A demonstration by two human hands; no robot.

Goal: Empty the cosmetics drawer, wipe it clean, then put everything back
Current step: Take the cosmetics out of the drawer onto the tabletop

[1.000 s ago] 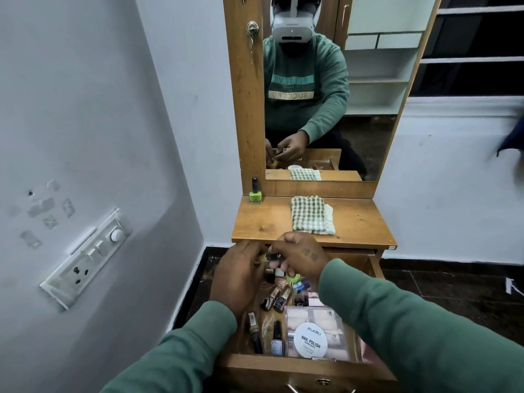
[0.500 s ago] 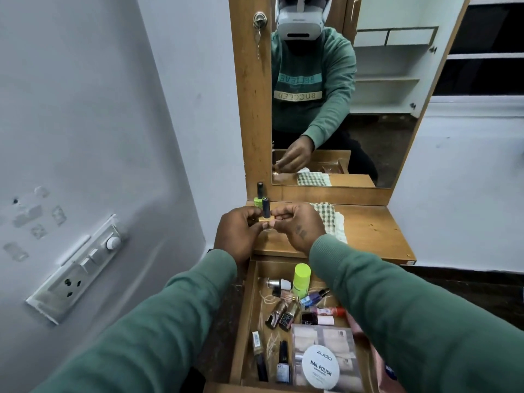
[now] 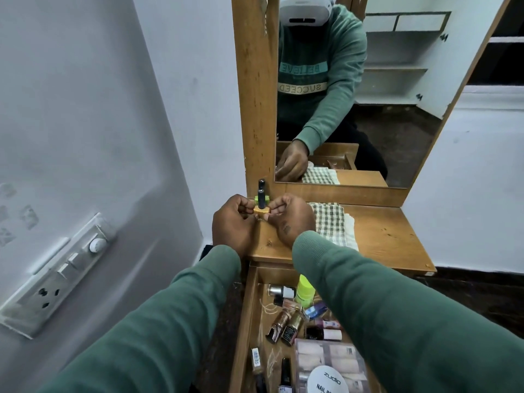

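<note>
Both hands pinch one orange nail polish bottle (image 3: pixel 261 210) between them, left hand (image 3: pixel 232 224) and right hand (image 3: pixel 292 219) on either side, its dark cap upright, low over the tabletop (image 3: pixel 380 236); the green bottle (image 3: pixel 261 197) stands just beyond, the drawer (image 3: pixel 246 321) back under the forearms

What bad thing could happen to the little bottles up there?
The orange nail polish bottle is pinched between the left hand and right hand, close in front of the green nail polish bottle on the shelf. Setting it down could bump the green one over. Both sit near the shelf's left end, so one might roll off.
</note>
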